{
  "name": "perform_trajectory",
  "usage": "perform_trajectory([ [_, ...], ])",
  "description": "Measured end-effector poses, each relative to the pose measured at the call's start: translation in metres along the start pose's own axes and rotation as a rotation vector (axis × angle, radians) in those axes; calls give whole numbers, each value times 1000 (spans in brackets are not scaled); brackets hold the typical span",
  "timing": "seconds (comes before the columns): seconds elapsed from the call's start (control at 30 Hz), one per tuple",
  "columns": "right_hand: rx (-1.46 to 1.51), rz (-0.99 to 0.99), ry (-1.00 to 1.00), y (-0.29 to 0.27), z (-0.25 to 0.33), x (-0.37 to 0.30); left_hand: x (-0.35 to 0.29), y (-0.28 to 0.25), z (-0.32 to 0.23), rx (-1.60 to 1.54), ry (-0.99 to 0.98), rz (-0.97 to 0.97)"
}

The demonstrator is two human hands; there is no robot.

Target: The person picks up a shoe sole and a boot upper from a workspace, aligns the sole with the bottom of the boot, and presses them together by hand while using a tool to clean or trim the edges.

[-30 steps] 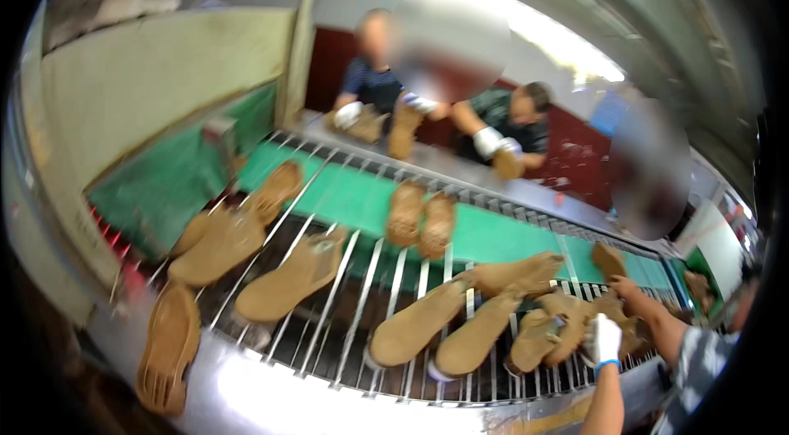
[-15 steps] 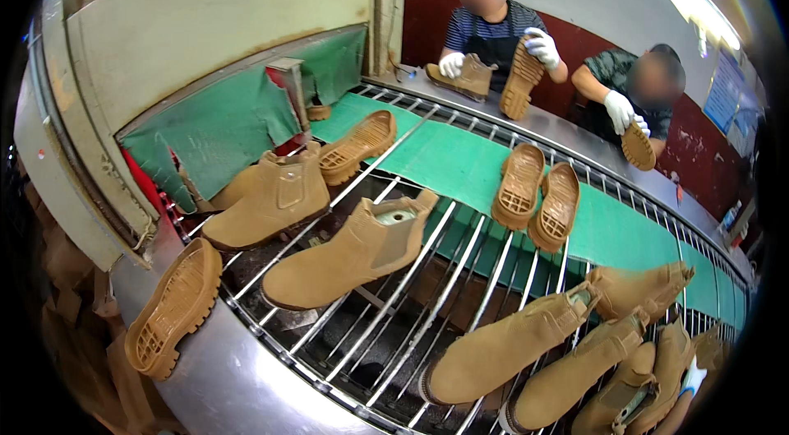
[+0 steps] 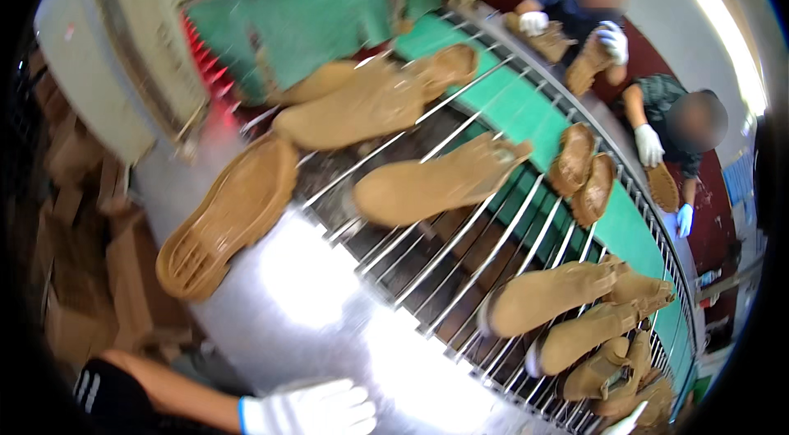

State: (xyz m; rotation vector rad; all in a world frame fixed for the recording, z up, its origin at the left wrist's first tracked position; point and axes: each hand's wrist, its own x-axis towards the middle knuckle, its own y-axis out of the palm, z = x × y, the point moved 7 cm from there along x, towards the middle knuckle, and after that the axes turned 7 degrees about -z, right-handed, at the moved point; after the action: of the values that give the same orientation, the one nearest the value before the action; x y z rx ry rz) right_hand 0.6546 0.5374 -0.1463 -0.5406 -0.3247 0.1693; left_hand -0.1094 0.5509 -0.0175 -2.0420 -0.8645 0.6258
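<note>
My left hand (image 3: 316, 411), in a white glove, stretches its fingers out over the shiny metal tabletop (image 3: 329, 344) at the bottom. It holds nothing. Just a blurred white bit of my right hand (image 3: 629, 420) shows at the lower right, beside several tan ankle boots (image 3: 552, 297); its fingers cannot be made out. A brown lugged sole (image 3: 234, 217) lies on the metal's left part, away from both hands. Two more tan boots, a nearer boot (image 3: 427, 187) and a farther boot (image 3: 353, 110), lie on the metal-rod conveyor (image 3: 448, 250).
A pale machine housing with a green flap curtain (image 3: 304, 24) stands behind the boots. A pair of soles (image 3: 571, 159) rests on the green belt (image 3: 509, 98). Two gloved co-workers across it handle a boot and soles. Cardboard boxes (image 3: 144, 279) stand at the left.
The view has swung, shifting the scene rightward and tilting it. My left hand has come in at the bottom. My right hand shows less, lower down beside the boots.
</note>
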Motion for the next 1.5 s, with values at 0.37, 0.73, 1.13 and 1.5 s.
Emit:
perform_trajectory([
  [0.37, 139, 38, -229, -208, 289, -267, -63, 1, 45, -246, 360, -643],
  [0.73, -635, 720, -1499, -200, 428, -661, -135, 113, 67, -1223, 262, 280],
  [1.13, -251, 890, -875, -11, 354, -676, -164, -86, 73, -47, 466, 207],
  [1.5, 649, 1251, 809, -121, 208, -736, -9, -191, 349, -66, -589, -622],
])
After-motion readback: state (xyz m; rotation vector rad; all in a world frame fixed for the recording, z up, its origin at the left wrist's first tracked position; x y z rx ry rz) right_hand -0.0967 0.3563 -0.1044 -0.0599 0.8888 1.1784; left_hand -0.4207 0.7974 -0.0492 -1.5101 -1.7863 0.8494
